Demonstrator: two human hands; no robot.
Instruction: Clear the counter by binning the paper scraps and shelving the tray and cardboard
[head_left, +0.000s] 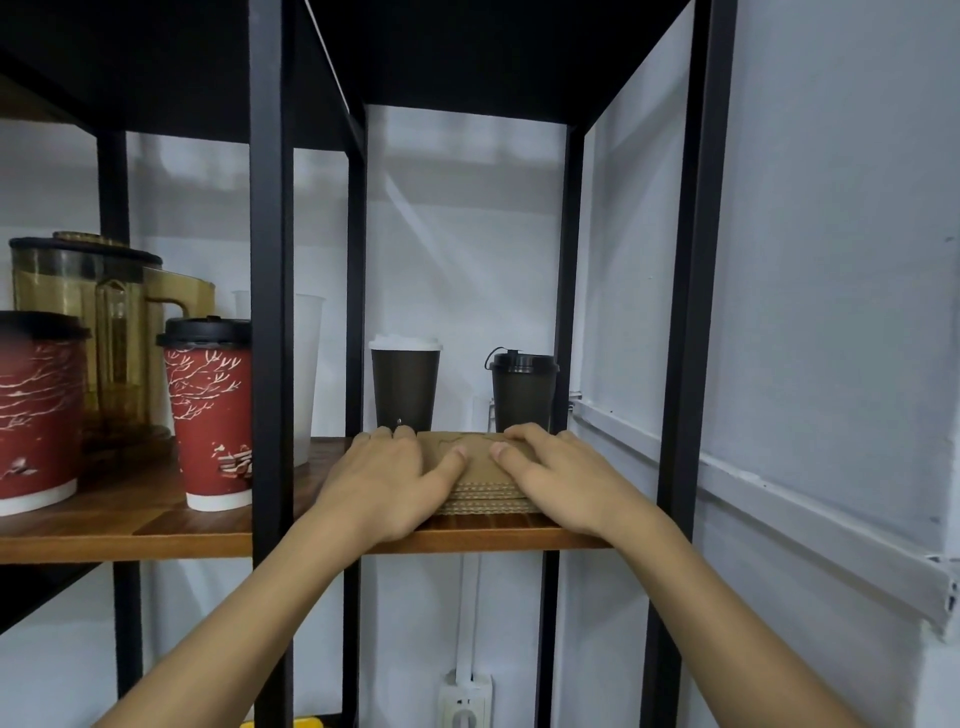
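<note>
A stack of brown corrugated cardboard (480, 467) lies flat on the wooden shelf (197, 540) of a black metal rack. My left hand (387, 478) grips the stack's left side, thumb on top. On the right side, my right hand (553, 475) holds it the same way. Both hands cover the stack's side edges; its layered front edge shows between them. No tray, paper scraps or bin are in view.
Two dark lidded cups (405, 384) (522, 392) stand just behind the cardboard. Black uprights (272, 312) (691, 312) frame the bay. Left bay holds red paper cups (210, 415), a translucent cup and an amber pitcher (104, 332). A wall socket (465, 706) is below.
</note>
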